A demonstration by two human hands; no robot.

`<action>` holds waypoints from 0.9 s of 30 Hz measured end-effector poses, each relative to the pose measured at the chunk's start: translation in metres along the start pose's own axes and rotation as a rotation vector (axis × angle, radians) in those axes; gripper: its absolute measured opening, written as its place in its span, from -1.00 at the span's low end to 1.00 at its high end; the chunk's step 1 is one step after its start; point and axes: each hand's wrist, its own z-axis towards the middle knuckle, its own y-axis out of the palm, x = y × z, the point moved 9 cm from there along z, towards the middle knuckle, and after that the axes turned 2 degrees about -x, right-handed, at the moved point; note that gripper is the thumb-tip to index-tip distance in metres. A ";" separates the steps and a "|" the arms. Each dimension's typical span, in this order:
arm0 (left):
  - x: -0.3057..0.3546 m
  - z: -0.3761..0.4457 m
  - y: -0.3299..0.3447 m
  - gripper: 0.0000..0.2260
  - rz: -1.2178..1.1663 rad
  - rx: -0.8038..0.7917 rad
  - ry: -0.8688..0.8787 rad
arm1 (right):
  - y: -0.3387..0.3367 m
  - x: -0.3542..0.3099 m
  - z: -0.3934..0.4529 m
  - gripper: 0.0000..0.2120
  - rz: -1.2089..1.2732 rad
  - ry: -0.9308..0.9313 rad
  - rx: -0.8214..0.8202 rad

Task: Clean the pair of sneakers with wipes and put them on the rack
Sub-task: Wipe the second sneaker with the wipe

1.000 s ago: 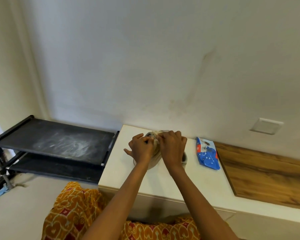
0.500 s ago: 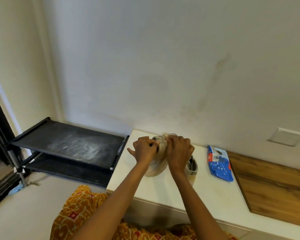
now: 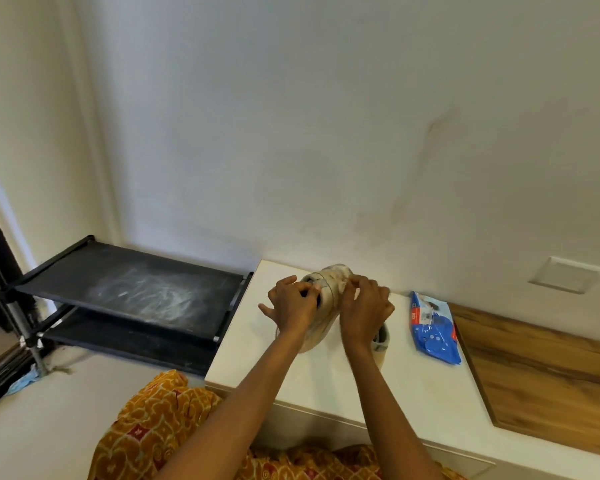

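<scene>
The black rack (image 3: 129, 292) is standing left of the white cabinet (image 3: 326, 386). On the cabinet both hands are gripping one sneaker (image 3: 326, 303): left hand (image 3: 293, 306) curled on its heel, right hand (image 3: 364, 311) pinching near a wipe (image 3: 340, 273), hiding most of the second sneaker (image 3: 381, 339). The wipes pack (image 3: 433, 327) is lying just beside.

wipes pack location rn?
Head view: the blue wipes pack lies flat on the white countertop, right of the right hand and the sneakers, beside the wooden panel.

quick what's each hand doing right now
Left hand: closed on the sneaker, gripping at its opening.
Right hand: closed, pressing a wipe against the same sneaker.
</scene>
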 end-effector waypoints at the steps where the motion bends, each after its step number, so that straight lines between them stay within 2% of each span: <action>1: 0.000 0.001 0.001 -0.80 0.001 0.003 0.000 | 0.004 -0.008 -0.004 -0.86 -0.015 -0.030 -0.018; 6: -0.004 0.009 -0.006 -0.82 0.009 0.019 -0.011 | 0.008 -0.037 -0.020 -0.94 -0.027 -0.221 0.019; 10: -0.006 0.006 -0.008 -0.81 -0.010 0.024 -0.024 | 0.000 -0.007 0.004 -0.88 0.018 0.037 0.048; 14: -0.004 0.009 -0.010 -0.79 -0.026 0.043 -0.029 | 0.014 -0.031 0.000 -0.85 -0.047 -0.134 -0.060; 21: -0.017 0.021 -0.020 -0.76 -0.122 0.032 -0.047 | 0.024 -0.052 0.011 -0.80 -0.115 -0.231 -0.268; 24: -0.023 0.012 -0.024 -0.87 -0.108 0.081 0.047 | 0.032 -0.059 0.012 -0.79 -0.140 -0.252 -0.306; 27: -0.025 0.004 -0.026 -0.89 -0.059 0.127 0.120 | 0.034 -0.067 0.014 -0.78 -0.174 -0.260 -0.314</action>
